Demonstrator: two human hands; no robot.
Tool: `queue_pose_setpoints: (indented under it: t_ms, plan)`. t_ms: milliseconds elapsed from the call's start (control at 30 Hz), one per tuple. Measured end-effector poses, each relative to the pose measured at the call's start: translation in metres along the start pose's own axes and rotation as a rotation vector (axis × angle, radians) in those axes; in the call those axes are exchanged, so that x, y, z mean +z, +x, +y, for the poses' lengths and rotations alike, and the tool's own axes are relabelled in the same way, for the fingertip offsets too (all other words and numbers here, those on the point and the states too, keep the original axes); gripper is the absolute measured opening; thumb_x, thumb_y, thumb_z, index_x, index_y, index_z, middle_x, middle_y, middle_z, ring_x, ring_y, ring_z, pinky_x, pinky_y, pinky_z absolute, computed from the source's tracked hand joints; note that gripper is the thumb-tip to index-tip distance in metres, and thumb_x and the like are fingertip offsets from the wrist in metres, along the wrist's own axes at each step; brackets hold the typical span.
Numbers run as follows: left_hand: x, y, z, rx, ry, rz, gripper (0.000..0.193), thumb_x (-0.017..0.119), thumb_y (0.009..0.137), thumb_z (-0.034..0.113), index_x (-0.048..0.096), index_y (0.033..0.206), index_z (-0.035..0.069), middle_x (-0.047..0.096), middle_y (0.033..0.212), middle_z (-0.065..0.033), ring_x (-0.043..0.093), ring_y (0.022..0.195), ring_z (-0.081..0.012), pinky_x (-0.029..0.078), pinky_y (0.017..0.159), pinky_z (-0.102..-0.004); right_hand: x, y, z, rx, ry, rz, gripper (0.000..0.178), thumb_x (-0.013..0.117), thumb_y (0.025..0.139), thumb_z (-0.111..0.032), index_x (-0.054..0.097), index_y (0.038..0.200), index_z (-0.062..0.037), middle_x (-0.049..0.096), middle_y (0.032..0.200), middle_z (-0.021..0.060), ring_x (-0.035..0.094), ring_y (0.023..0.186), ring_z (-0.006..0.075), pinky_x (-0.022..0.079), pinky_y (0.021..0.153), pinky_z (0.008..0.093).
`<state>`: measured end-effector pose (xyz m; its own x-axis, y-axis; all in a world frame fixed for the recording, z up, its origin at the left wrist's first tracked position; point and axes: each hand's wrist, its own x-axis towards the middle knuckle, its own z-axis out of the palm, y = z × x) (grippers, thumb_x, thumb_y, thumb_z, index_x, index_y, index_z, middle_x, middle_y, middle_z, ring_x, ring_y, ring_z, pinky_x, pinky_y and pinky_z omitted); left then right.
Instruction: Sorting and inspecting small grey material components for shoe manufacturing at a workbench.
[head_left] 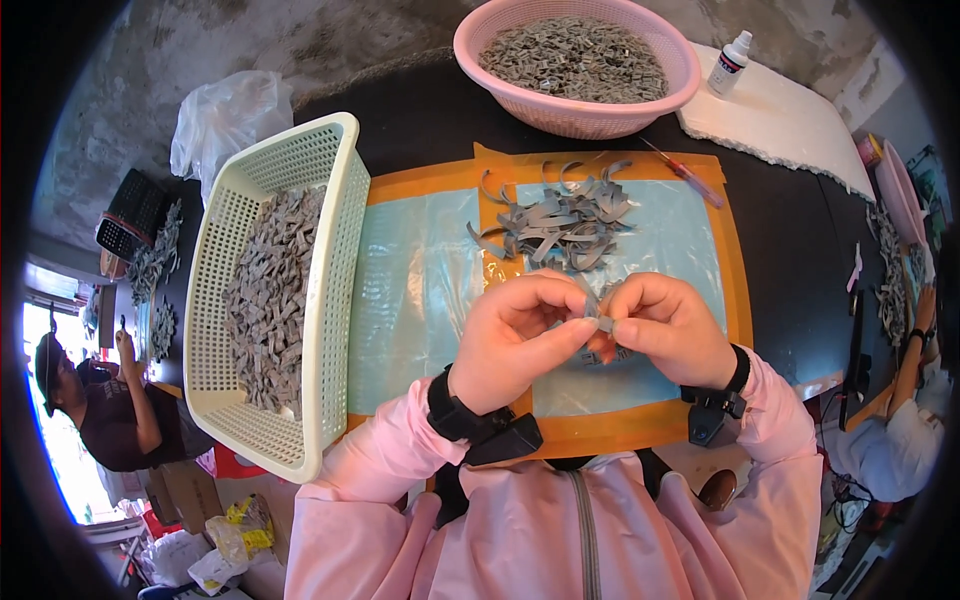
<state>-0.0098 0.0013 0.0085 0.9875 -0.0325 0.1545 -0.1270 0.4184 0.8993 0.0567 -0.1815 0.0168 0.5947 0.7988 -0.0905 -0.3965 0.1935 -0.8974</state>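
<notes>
My left hand (512, 335) and my right hand (672, 322) meet over the work mat, each closed in a pinch. Between the fingertips is a small grey strip (605, 323), bent or folded; its exact shape is partly covered by the fingers. Just beyond them lies a loose pile of grey strips (565, 222), many of them curled. The pile rests on a pale blue sheet (415, 285) bordered with orange tape. Below my hands, a few more grey pieces show in part, mostly hidden by the fingers.
At left, a cream plastic basket (345, 230) holds many folded grey pieces. A pink basket (575, 118) of similar pieces stands at the back. A red-handled thin tool (690, 178), a white bottle (730, 63) and a foam board (790, 125) are to the right. Co-workers sit at both sides.
</notes>
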Motion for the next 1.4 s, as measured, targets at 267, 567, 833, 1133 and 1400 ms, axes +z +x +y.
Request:
queue_pose_setpoints:
  t_ms: [267,567,833,1133,1400]
  plan:
    - [-0.007,-0.003,-0.003,-0.341,-0.22,-0.116,0.013,0.06,0.083,0.003,0.056,0.095,0.0,0.056,0.09,-0.0015,0.053,0.084,-0.0068,0.044,0.076,-0.0227,0.003,0.002,-0.006,-0.086,-0.094,-0.017,0.017,0.058,0.088,-0.013,0.056,0.099,-0.0006,0.059,0.087,0.0029,0.056,0.08,0.009,0.046,0.072,0.0219]
    - [-0.005,0.0,-0.007,-0.486,-0.273,-0.177,0.012,0.06,0.083,0.005,0.057,0.095,0.001,0.058,0.089,-0.0008,0.053,0.079,-0.0046,0.043,0.072,-0.0189,-0.001,0.001,0.001,-0.13,-0.152,-0.018,0.011,0.058,0.088,-0.01,0.052,0.092,-0.0018,0.054,0.082,0.0002,0.051,0.075,0.007,0.043,0.067,0.0201]
    - [-0.005,-0.001,-0.006,-0.46,-0.257,-0.228,0.009,0.06,0.083,0.005,0.058,0.091,0.002,0.059,0.091,-0.0007,0.053,0.079,-0.0036,0.043,0.072,-0.0182,0.003,0.003,-0.003,0.035,-0.022,0.034,0.013,0.058,0.088,-0.015,0.053,0.091,-0.003,0.056,0.083,0.0,0.049,0.071,0.0047,0.041,0.064,0.0193]
    - [-0.004,0.0,-0.001,-0.441,-0.213,-0.267,0.012,0.063,0.08,0.0,0.058,0.09,0.001,0.058,0.089,-0.0012,0.054,0.082,-0.0058,0.044,0.076,-0.02,-0.005,-0.001,0.007,0.004,0.072,-0.126,0.013,0.057,0.089,-0.016,0.055,0.087,-0.0039,0.054,0.083,-0.0008,0.047,0.073,0.0053,0.039,0.068,0.0203]
    - [-0.006,0.001,0.007,-0.452,0.016,-0.255,0.017,0.066,0.075,-0.001,0.056,0.089,-0.001,0.061,0.088,-0.0056,0.058,0.082,-0.0101,0.047,0.076,-0.0223,-0.005,0.002,-0.009,-0.058,-0.213,-0.228,0.012,0.055,0.09,-0.015,0.055,0.088,-0.0033,0.05,0.086,-0.001,0.047,0.077,0.0081,0.038,0.072,0.0219]
